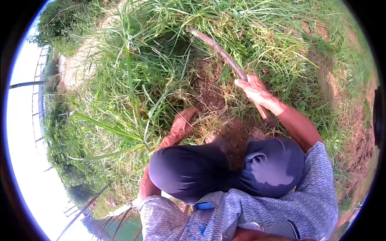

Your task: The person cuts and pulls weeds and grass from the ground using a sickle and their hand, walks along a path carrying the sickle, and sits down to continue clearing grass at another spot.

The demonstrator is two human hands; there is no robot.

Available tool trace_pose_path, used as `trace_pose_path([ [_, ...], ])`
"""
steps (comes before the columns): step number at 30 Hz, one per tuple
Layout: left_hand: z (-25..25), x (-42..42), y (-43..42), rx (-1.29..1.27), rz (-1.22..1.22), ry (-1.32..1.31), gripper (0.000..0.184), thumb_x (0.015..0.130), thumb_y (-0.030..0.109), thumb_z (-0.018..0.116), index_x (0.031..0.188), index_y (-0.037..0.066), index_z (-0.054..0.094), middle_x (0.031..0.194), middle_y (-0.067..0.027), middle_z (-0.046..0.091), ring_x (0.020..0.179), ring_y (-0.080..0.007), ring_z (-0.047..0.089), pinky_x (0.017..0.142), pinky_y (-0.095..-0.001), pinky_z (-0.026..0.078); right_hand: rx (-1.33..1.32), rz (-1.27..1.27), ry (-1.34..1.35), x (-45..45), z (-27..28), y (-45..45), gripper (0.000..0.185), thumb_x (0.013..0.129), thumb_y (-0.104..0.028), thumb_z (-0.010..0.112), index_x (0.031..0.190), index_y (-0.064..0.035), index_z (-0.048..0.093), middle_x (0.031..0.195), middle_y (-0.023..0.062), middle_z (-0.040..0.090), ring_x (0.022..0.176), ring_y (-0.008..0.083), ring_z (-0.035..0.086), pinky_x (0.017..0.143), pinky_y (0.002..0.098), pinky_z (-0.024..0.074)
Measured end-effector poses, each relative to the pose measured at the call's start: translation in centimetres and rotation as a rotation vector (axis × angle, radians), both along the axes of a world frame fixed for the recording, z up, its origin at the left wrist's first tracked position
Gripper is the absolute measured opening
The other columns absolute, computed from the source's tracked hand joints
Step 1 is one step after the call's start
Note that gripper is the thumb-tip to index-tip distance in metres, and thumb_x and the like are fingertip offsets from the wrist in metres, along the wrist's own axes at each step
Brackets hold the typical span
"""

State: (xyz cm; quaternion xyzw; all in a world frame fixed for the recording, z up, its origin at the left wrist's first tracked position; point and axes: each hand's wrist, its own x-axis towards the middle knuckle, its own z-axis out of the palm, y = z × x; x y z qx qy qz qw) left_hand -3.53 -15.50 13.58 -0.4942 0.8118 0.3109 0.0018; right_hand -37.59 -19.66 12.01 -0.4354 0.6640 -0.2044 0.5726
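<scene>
My right hand (254, 89) is closed round a long, slightly curved wooden stick (221, 52). The stick's far end reaches up and left into the cut grass, and its near end shows below the hand by my right knee. My left hand (183, 122) is low in the grass beside a patch of bare dark soil (209, 86). Its fingers are bent and partly hidden, and whether they hold anything cannot be made out.
Tall green grass (128, 72) stands at the left, with long blades near my left arm. Loose cut grass (277, 52) lies at the upper right. My knees (269, 166) are bent in front of me. A pale path (78, 66) runs at the upper left.
</scene>
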Motion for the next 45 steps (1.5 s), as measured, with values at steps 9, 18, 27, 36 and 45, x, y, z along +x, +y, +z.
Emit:
trace_pose_path([
  [9,10.4,-5.4,1.6,0.145,-0.135,-0.066,0.055,0.087,0.032,0.067,0.13,0.0,0.052,0.128,-0.0195,0.056,0.119,-0.0318,0.054,0.101,-0.0405,0.042,-0.043,-0.472,0.013,-11.2,0.5,15.5,0.038,0.093,-0.041,0.056,0.091,-0.0031,0.055,0.068,0.0017,0.049,0.062,0.0124,0.047,0.057,0.0325,0.0426],
  [18,11.0,-9.9,-5.2,0.329,-0.291,0.074,0.04,0.089,0.021,0.063,0.124,0.002,0.055,0.115,-0.0202,0.062,0.111,-0.0368,0.058,0.095,-0.0411,0.046,0.097,-0.413,0.002,-7.8,-4.2,15.5,0.039,0.093,-0.041,0.052,0.08,-0.0045,0.053,0.065,0.0016,0.047,0.061,0.0135,0.045,0.056,0.0329,0.0392],
  [27,-1.4,-14.4,-14.5,0.218,-0.519,-0.051,0.044,0.093,0.022,0.055,0.131,0.001,0.047,0.124,-0.0237,0.054,0.116,-0.0393,0.052,0.101,-0.0449,0.042,0.125,-0.4,-0.048,-3.8,-6.7,17.3,0.034,0.092,-0.041,0.055,0.082,-0.0094,0.047,0.062,-0.0007,0.042,0.049,0.0119,0.039,0.044,0.0325,0.0321],
  [36,-13.4,-13.4,-25.3,-0.364,-0.768,-0.584,0.051,0.09,0.021,0.054,0.137,0.005,0.045,0.137,-0.0163,0.05,0.126,-0.0353,0.048,0.106,-0.0497,0.037,0.318,-0.373,-0.088,-4.8,-2.8,13.2,0.039,0.093,-0.042,0.053,0.083,-0.004,0.052,0.065,0.0038,0.046,0.059,0.0167,0.045,0.055,0.0353,0.0372],
  [45,-18.7,-9.6,-32.5,-0.591,-1.624,-0.883,0.019,0.088,0.017,0.052,0.1,0.007,0.062,0.084,-0.012,0.065,0.072,-0.0302,0.064,0.06,-0.0444,0.051,0.367,-0.459,0.06,-4.0,0.3,20.7,0.039,0.086,-0.042,0.064,0.09,-0.0035,0.063,0.07,0.0068,0.057,0.066,0.0184,0.057,0.064,0.0346,0.0463],
])
